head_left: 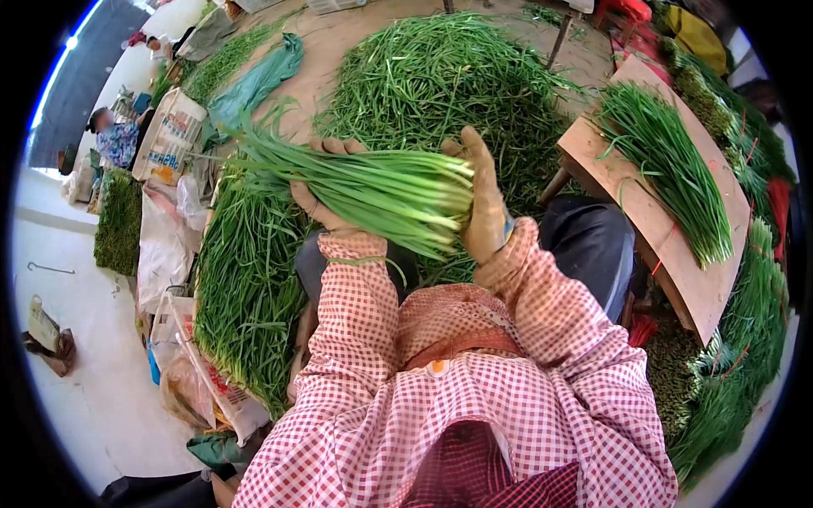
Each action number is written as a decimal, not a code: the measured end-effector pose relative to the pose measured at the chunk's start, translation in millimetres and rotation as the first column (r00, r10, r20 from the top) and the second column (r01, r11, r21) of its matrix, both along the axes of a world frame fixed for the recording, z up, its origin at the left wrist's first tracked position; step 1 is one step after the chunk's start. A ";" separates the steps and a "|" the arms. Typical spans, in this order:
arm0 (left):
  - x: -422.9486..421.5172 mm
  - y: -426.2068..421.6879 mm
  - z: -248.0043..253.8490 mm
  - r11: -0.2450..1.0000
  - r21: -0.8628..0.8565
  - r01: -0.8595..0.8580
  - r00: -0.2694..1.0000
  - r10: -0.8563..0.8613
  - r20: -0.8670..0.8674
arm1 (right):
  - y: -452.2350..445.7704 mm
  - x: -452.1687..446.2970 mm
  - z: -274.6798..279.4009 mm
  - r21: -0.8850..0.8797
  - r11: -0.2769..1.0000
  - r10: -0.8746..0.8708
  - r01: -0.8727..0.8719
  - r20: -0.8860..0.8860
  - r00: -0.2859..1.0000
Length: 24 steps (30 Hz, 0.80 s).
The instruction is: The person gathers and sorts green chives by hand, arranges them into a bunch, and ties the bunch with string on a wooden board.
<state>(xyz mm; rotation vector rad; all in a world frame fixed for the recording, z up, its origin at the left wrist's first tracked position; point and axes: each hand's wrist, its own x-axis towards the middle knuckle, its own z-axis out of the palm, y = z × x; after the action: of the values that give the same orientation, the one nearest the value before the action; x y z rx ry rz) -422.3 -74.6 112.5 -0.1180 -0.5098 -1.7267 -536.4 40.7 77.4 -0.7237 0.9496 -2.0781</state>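
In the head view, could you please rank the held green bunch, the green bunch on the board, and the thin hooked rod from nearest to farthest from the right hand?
From the right hand:
1. Held green bunch: pale ends at the palm.
2. Other green bunch: right side, on the board.
3. Hooked rod: far left.

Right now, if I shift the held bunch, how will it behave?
The bunch will probably flop at its thin blades, which splay; the straight pale stalks seem stiffer. Some blades may slip out: no tie shows.
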 end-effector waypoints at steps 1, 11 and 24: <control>0.7 -1.8 -1.2 1.000 0.002 0.004 1.000 -0.004 -0.001 | 2.9 9.3 13.5 0.046 0.998 0.037 -0.044 0.139 0.990; 12.9 0.7 -4.9 0.978 0.178 0.113 0.990 -0.127 0.066 | 47.1 -121.9 18.5 0.800 0.179 0.981 0.573 -0.186 -0.047; -16.7 -8.0 -0.2 0.866 0.497 -0.065 0.901 -0.162 0.401 | 17.9 -31.7 56.0 0.461 0.790 0.519 0.404 -0.854 -0.042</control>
<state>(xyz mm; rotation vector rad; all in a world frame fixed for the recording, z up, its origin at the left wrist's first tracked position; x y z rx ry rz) -439.0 -82.6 112.2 0.6486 -0.3586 -1.8893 -568.1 58.6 133.4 -1.9532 2.1885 -0.4691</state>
